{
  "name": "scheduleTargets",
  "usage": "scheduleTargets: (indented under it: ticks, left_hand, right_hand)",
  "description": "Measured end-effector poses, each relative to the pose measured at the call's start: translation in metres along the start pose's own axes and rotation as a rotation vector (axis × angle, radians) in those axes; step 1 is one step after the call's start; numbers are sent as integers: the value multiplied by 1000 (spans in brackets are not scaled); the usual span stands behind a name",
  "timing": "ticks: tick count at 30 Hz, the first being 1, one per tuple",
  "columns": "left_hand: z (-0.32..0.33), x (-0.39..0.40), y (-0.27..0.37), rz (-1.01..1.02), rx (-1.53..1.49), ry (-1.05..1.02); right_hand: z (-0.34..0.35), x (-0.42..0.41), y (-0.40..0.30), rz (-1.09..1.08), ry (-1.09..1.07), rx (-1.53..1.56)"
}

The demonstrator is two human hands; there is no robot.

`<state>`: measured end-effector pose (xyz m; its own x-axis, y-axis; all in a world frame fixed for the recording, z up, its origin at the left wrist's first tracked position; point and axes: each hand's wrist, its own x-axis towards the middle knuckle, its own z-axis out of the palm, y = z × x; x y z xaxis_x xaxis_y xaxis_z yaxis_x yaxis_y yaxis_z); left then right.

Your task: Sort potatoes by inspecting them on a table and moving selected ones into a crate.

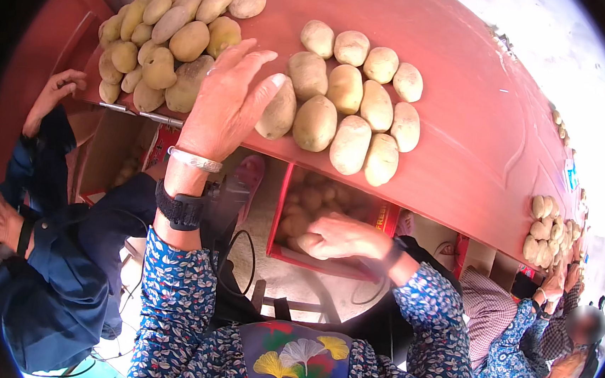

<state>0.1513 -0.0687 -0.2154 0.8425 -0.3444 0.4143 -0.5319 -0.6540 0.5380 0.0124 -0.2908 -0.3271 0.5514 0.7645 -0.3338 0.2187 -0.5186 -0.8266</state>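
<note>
My left hand [229,100] reaches over the red table [462,127], its fingers spread between two groups of potatoes and no potato gripped in them. Just right of its thumb, rows of potatoes [315,123] lie side by side. A piled group of potatoes [189,41] lies to its left, partly covered by the hand. Below the table edge, my right hand [330,236] is over a red-edged cardboard box [279,214] of potatoes. Its fingers are curled; whether they hold a potato cannot be told. A silver bracelet and a black strap circle my left wrist.
At the left, a co-worker's hand [57,92] is near the table edge. Other people sit along the table at the right, by another group of potatoes [547,232]. Under the table stand more boxes [481,256]. A black cable [254,265] loops near my lap.
</note>
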Motion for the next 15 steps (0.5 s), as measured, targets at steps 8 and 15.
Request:
scheduleTargets:
  ticks: [8,15]
  left_hand:
    - [-8,5,15,-25,-132,188]
    - [3,8,55,118,-351,6]
  right_hand:
    - [-109,-66,-62,-67,892,998]
    - [-146,-76,-34,110,1388,585]
